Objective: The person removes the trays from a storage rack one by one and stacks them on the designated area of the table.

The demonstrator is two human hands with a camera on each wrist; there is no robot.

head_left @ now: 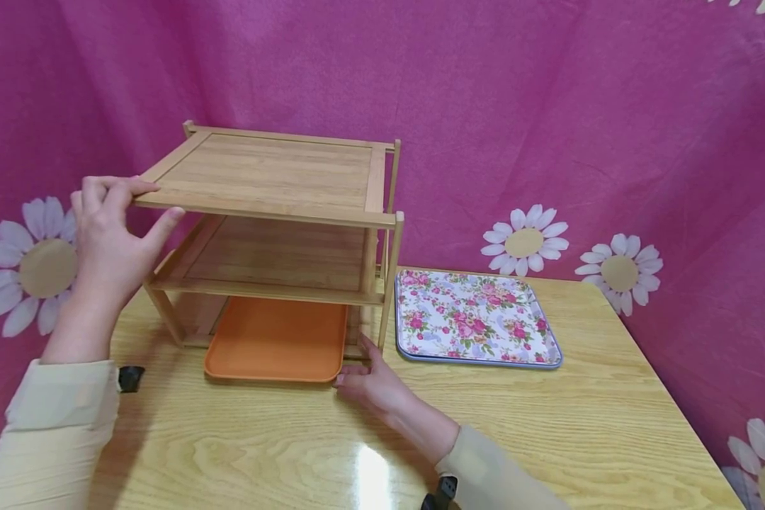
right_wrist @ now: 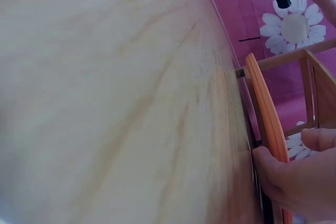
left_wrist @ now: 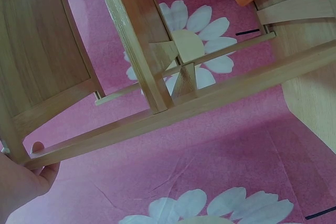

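- The orange tray (head_left: 276, 340) is lying flat on the table (head_left: 548, 425) under the lowest shelf of the wooden rack (head_left: 274, 234), with its front edge poking out a little past the rack's front legs.
- My right hand (head_left: 366, 382) is pinching the tray at its front right corner, thumb and fingers curled over the rim; the right wrist view is showing the rim (right_wrist: 268, 119) edge-on against my fingers (right_wrist: 294, 177).
- My left hand (head_left: 111, 237) is gripping the front left corner of the rack's top shelf, fingers on top and thumb under the edge, steadying the frame.
- In the left wrist view only a bit of that hand (left_wrist: 23, 179) is showing beside a rack rail, so I am reading the grip mostly from the head view.
- Judging from how things lie, the tray is nearly all the way in under the rack; what I am reckoning is left is the last bit of its front edge, though I cannot tell how deep the back of it is sitting.
- The floral tray (head_left: 474, 319) is lying on the table just beside the rack's right side, untouched.
- A pink cloth with daisies (head_left: 525, 241) is hanging behind everything.
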